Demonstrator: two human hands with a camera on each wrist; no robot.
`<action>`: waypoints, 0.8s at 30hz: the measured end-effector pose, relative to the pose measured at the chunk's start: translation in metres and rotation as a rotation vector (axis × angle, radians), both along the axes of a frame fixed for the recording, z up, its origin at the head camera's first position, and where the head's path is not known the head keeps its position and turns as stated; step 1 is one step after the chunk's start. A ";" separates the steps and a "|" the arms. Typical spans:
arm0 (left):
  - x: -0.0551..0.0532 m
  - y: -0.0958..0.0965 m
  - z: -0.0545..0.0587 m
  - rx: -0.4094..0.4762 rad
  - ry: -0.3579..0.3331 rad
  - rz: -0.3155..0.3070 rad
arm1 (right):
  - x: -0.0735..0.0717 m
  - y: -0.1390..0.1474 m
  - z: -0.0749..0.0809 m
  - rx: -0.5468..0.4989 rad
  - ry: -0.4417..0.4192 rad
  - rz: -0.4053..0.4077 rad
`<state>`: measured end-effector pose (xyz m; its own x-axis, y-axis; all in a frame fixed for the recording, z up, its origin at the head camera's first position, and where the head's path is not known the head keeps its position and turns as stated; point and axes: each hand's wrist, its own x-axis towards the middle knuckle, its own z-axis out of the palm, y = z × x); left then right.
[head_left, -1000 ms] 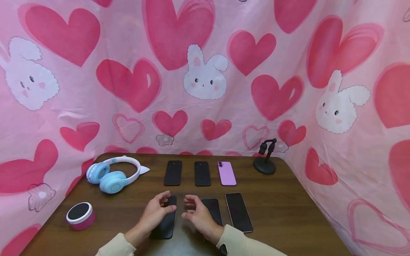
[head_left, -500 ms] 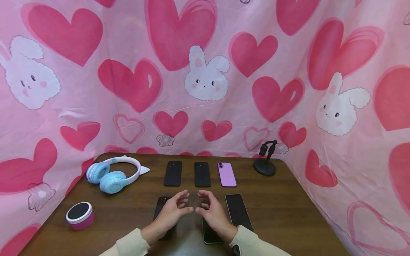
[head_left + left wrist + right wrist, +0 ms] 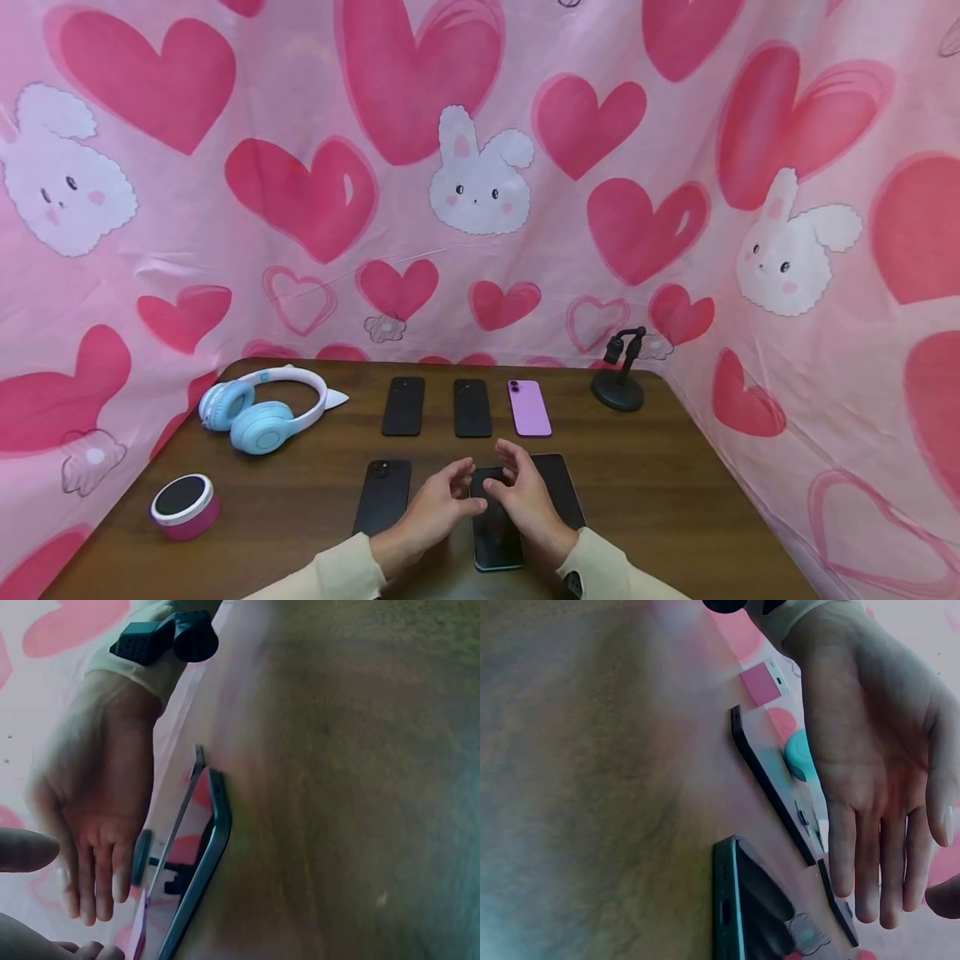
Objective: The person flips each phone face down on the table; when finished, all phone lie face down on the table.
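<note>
In the head view, my left hand (image 3: 438, 506) and right hand (image 3: 528, 504) hover on either side of a dark-screened phone (image 3: 497, 543), palms facing each other and holding nothing. Both hands have relaxed, slightly bent fingers. That phone lies face up on the brown table. Left of my left hand is a black phone (image 3: 382, 496) with its camera side up. Another dark phone (image 3: 564, 492) lies partly hidden behind my right hand. The left wrist view shows my right palm (image 3: 109, 787) beside the phone's edge (image 3: 214, 855); the right wrist view shows my left palm (image 3: 877, 757) with fingers extended.
Two black phones (image 3: 403, 407) and a pink phone (image 3: 530, 408) form a back row. Blue-white headphones (image 3: 273, 425) and a round pink-and-white device (image 3: 185, 506) stand at left. A small black stand (image 3: 618, 390) is at back right. Heart-printed cloth (image 3: 480, 275) surrounds the table.
Both hands have moved right, from near the front left phone to over the middle front phone, uncovering the left one. The phones lie where they were.
</note>
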<state>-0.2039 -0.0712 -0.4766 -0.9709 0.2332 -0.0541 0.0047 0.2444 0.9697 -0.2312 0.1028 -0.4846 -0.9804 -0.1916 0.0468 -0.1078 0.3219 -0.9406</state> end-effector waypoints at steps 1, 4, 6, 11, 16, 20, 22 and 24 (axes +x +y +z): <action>0.000 0.002 0.000 -0.005 -0.009 -0.002 | 0.000 0.002 -0.001 0.000 -0.006 -0.007; 0.000 0.006 0.000 -0.021 -0.046 -0.002 | 0.000 0.006 -0.003 -0.008 -0.038 -0.028; 0.000 0.007 -0.001 -0.034 -0.073 0.002 | 0.001 0.008 -0.003 -0.012 -0.081 -0.041; -0.001 0.007 -0.006 -0.056 -0.114 0.000 | 0.001 0.012 -0.004 -0.002 -0.189 -0.053; -0.002 0.007 -0.009 -0.066 -0.146 -0.013 | 0.001 0.013 -0.006 -0.006 -0.225 -0.053; -0.002 0.006 -0.011 -0.070 -0.160 -0.004 | 0.002 0.014 -0.008 -0.011 -0.222 -0.060; -0.002 0.006 -0.012 -0.073 -0.164 0.003 | 0.002 0.015 -0.010 -0.010 -0.225 -0.060; -0.001 0.005 -0.013 -0.072 -0.171 0.005 | 0.002 0.016 -0.011 -0.007 -0.231 -0.060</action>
<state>-0.2049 -0.0662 -0.4893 -0.9471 0.2183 -0.2352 -0.1604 0.3126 0.9362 -0.2290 0.1186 -0.4954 -0.9748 -0.1327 -0.1794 0.1302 0.3146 -0.9403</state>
